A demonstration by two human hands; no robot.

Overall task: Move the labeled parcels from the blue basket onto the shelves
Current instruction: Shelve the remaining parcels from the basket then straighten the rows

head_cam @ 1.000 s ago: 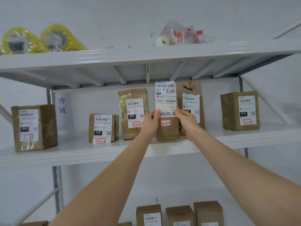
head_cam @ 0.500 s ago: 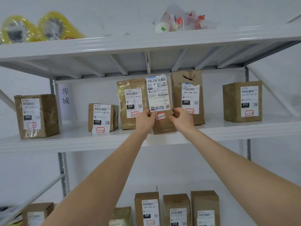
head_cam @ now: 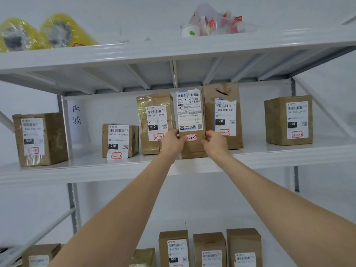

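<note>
Parcel: brown parcel (head_cam: pixel 189 112), upright, white label facing out, red-ringed tag "3-2-5" below the label. Its base meets the middle shelf (head_cam: pixel 96 170) just behind the front edge.
Left hand (head_cam: pixel 172 142): grips the parcel's lower left side, thumb across the front beside the tag.
Right hand (head_cam: pixel 215 144): grips the lower right side; fingers (head_cam: pixel 209 134) curl round the edge.
Side clearance: the parcel sits in the slot between the taped box (head_cam: pixel 154 120), tagged "3-2-4", and the tall box (head_cam: pixel 223 112), tagged "3-2-6". It stands just beside both; contact cannot be confirmed. It stands forward of both.
Overhead clearance: open space between the parcel's top and the ribbed underside of the top shelf (head_cam: pixel 173 51).
Open deck: bare strip between the tall box and the right box (head_cam: pixel 289 120); a narrower gap between the small box (head_cam: pixel 119 139), tagged "3-2-3", and the taped box.
Middle shelf, other load: left box (head_cam: pixel 38 139) at the far left, beyond the post (head_cam: pixel 74 199).
Top shelf load: two yellow rolls (head_cam: pixel 44 33) at the left; a clear bag (head_cam: pixel 215 22) holding a cup and sachets at the right.
Lower level: three boxes (head_cam: pixel 210 249) side by side, labels out; more boxes at the lower left, partly cut off.
Sign: white sheet (head_cam: pixel 77 120) with two printed characters, on the back panel.
Room: white metal racking against a white wall (head_cam: pixel 327 189).
</note>
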